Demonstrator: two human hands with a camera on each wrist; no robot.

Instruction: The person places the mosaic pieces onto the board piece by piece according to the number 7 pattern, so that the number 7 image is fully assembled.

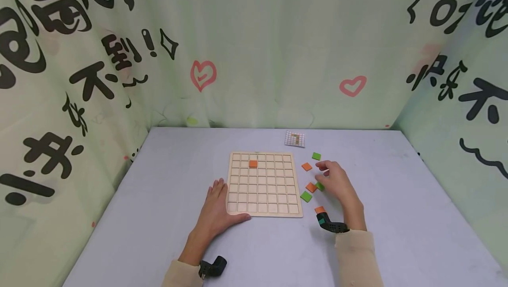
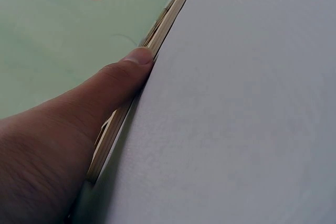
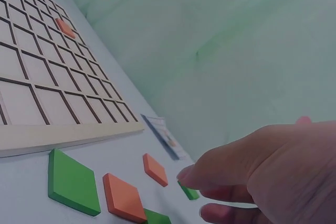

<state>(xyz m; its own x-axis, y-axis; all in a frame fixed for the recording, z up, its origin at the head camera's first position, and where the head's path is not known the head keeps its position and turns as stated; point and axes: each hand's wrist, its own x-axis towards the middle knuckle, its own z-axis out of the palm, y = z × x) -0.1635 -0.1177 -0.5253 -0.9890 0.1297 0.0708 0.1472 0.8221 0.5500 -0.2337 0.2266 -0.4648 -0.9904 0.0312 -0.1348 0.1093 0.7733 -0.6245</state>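
A wooden grid board (image 1: 265, 215) lies in the middle of the table, with one orange square tile (image 1: 253, 163) in a cell near its far edge. My left hand (image 1: 216, 207) rests at the board's near left corner, fingers straight along the left side, thumb (image 2: 121, 72) against the front edge. Right of the board, my right hand (image 1: 336, 182) hovers over loose tiles with its fingers loosely bent and nothing seen between them. Around it lie a far green tile (image 1: 316, 156), an orange tile (image 1: 307, 166), another orange tile (image 3: 124, 198) and a near green tile (image 3: 73, 182).
Behind the board lies a small card (image 1: 295, 139) with a printed grid pattern. One more orange tile (image 1: 319, 210) sits close to the right wrist's black camera band (image 1: 332, 224). A pale curtain (image 1: 278, 49) with writing and hearts surrounds the white table (image 1: 178, 154).
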